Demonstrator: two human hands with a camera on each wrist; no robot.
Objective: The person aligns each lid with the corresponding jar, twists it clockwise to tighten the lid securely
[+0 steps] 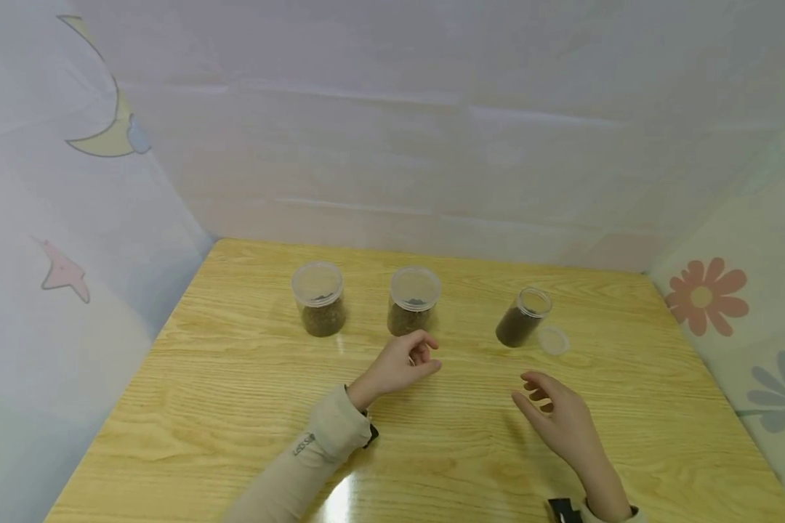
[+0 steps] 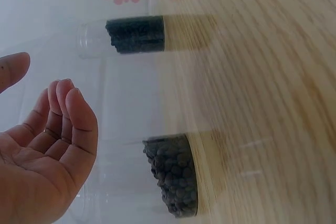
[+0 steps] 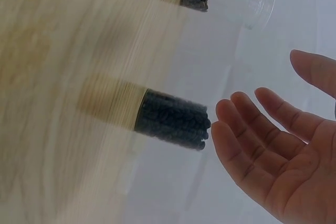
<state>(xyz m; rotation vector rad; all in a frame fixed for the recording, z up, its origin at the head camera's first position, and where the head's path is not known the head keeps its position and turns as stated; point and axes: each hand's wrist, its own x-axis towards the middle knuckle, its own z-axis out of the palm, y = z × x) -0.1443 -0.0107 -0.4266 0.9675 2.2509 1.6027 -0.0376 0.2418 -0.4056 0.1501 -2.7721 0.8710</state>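
My left hand (image 1: 399,365), fingers loosely bent and holding nothing, hovers just in front of the middle jar (image 1: 411,318). That clear jar has a lid on and is partly filled with dark round pellets, seen closely in the left wrist view (image 2: 173,176). On the right, my right hand (image 1: 559,415) is held with relaxed, slightly bent fingers and nothing in it. Beyond it stands a narrower clear jar (image 1: 515,327), uncovered, with dark pellets (image 3: 170,119) inside. A clear round lid (image 1: 553,340) lies on the table beside this jar.
Another wide lidded jar (image 1: 323,318) with dark contents stands at the back left of the wooden table (image 1: 222,363). A pale cloth backdrop (image 1: 392,145) rises behind the table and on both sides.
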